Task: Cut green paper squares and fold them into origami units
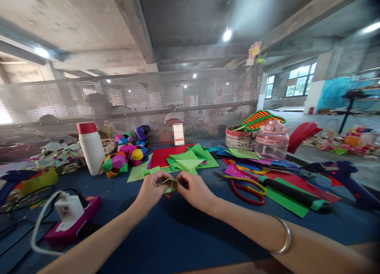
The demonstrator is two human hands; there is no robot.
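Observation:
A small piece of folded light green paper (pixel 170 184) is held between both hands, above the blue table (pixel 175 234). My left hand (pixel 151 189) pinches its left side, with the fingers curled. On the right edge of the paper, the thumb and fingers of my right hand (pixel 194 190) are closed. Just behind the hands lies a loose pile of green paper sheets (pixel 190 160), beside red paper (pixel 166 155). Scissors (pixel 246 187) with red and yellow handles rest to the right of my right hand.
Left: a purple power strip (pixel 74 222) with cables, stacked white cups (pixel 92 151) and colourful paper balls (pixel 118 163). Right: a clear bottle (pixel 271 143), a woven basket (pixel 237 139), a black-handled tool (pixel 293 193) on colored paper, and a blue glue gun (pixel 341 175). A perforated screen (pixel 142 96) stands behind.

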